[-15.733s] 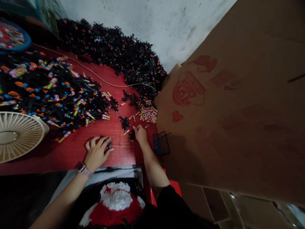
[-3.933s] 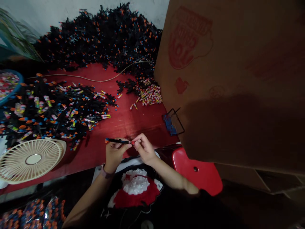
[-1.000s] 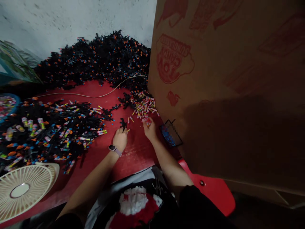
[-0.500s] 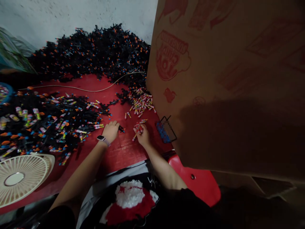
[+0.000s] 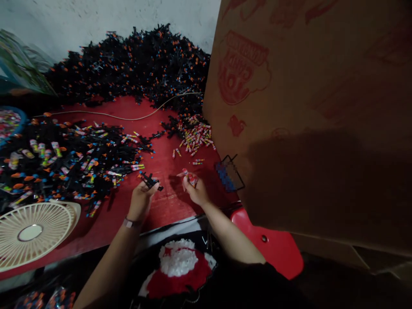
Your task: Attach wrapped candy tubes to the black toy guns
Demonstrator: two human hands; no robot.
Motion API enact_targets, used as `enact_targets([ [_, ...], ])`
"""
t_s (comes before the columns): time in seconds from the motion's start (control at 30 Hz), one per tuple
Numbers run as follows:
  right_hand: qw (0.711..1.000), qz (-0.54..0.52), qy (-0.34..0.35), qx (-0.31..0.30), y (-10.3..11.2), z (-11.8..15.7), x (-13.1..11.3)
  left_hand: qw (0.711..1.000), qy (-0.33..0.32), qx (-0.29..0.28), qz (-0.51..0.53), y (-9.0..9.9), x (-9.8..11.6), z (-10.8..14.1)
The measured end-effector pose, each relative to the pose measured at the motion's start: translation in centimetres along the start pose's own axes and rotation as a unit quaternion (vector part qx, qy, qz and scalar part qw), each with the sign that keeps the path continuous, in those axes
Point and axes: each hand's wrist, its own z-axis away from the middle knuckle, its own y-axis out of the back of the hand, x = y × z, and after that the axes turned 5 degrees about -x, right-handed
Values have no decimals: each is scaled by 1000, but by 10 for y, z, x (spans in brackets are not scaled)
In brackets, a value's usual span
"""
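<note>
Left hand [image 5: 140, 201] and right hand [image 5: 197, 192] apart, each full, over the desk [image 5: 169, 204]
Black toys [image 5: 149, 180] clamped in the left, pink tubes [image 5: 190, 177] in the right; beyond, a mixed pile [image 5: 77, 159] looks partly paired, loose tubes [image 5: 197, 139] lie unpaired, and the dim far heap [image 5: 135, 68] seems tubeless

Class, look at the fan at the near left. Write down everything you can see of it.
The fan is cream and looks like plastic. Thin ribs radiate across its round grille from a plain, paler disc at the center; part of a pale casing shows behind. The grille faces up toward the camera, and the picture's left edge cuts it off. It appears over the red table, but its support is hidden. Whether it is running cannot be told.
</note>
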Motion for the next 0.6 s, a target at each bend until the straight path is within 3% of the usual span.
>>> enact_targets([
  [0.17,993,-65,-29,-93,-31,30,-23,988,-8,42,151,-21,5,41],
  [0.43,983,-77,-82,-145,-33,42,-52,978,-155,36,134,-39,20,62],
  [0.6,970,-74,-76,-220,-28,45,-65,976,-194,14,97,-39,28,73],
])
